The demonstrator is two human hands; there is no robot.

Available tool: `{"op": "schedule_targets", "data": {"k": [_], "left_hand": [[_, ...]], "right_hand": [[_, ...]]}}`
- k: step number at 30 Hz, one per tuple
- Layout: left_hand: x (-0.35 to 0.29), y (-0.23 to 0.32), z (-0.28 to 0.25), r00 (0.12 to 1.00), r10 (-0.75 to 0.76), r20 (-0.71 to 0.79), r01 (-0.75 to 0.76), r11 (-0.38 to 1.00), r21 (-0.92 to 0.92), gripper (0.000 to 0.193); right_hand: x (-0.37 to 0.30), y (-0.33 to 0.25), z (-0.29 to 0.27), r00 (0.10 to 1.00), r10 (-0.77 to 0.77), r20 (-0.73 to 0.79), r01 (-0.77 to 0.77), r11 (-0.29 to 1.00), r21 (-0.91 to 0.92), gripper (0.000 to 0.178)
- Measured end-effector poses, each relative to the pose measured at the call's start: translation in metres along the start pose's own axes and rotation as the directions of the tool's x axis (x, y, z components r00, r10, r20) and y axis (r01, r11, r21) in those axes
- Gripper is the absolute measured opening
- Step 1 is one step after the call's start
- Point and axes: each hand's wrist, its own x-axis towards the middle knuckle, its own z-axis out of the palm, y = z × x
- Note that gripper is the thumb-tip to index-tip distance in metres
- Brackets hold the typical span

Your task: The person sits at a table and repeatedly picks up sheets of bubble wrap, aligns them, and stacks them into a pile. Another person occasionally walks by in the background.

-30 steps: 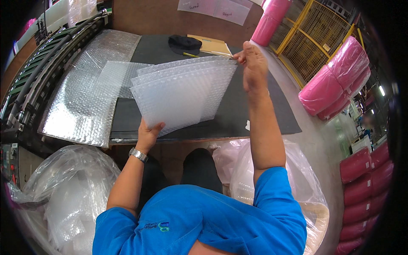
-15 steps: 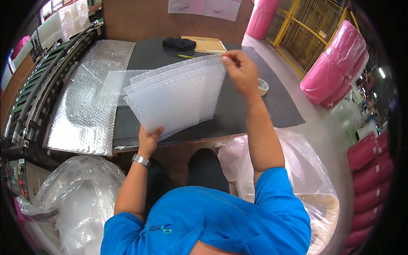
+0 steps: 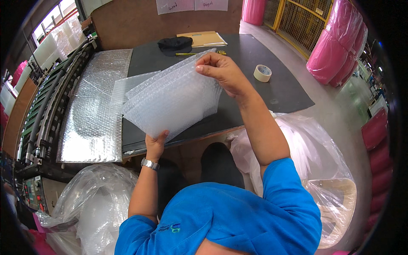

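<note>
Between my hands is a small stack of clear bubble wrap sheets (image 3: 174,104), held tilted above the dark tabletop (image 3: 272,100). My left hand (image 3: 156,143) grips the stack's lower edge, thumb on the front face and the other fingers hidden behind. At the upper right, my right hand (image 3: 223,73) pinches the edge of the front sheet between thumb and fingers. The sheets behind are slightly fanned, their edges showing along the upper left. Another bubble wrap piece (image 3: 121,90) lies on the table just behind the stack.
A silvery bubble sheet (image 3: 91,119) covers the table's left side beside a roller machine (image 3: 46,102). Toward the back lie a black cap (image 3: 175,44), brown envelope (image 3: 199,39) and tape measure (image 3: 221,52). A tape roll (image 3: 262,73) sits right. Plastic-filled bags (image 3: 100,191) stand below.
My right hand has moved left and slightly down, bending the front sheet's upper edge away from those behind. The left hand keeps its grip on the lower edge. The whole view has shifted a little.
</note>
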Motion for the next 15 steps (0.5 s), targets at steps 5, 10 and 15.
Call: {"op": "schedule_targets", "data": {"k": [5, 10, 15], "left_hand": [[0.0, 0.001, 0.0, 1.0, -0.003, 0.006, 0.003, 1.0, 0.02, 0.028], [-0.001, -0.002, -0.001, 1.0, 0.012, 0.016, -0.012, 0.999, 0.032, 0.03], [-0.001, -0.001, 0.0, 0.999, 0.015, 0.031, -0.015, 1.0, 0.011, 0.031]], "right_hand": [[-0.005, 0.001, 0.002, 0.999, 0.002, 0.047, -0.008, 0.99, 0.14, 0.015], [-0.01, 0.0, 0.008, 0.999, -0.02, 0.034, 0.013, 0.979, 0.202, 0.014], [-0.013, 0.0, 0.011, 0.999, -0.046, 0.027, 0.039, 0.974, 0.221, 0.014]]}}
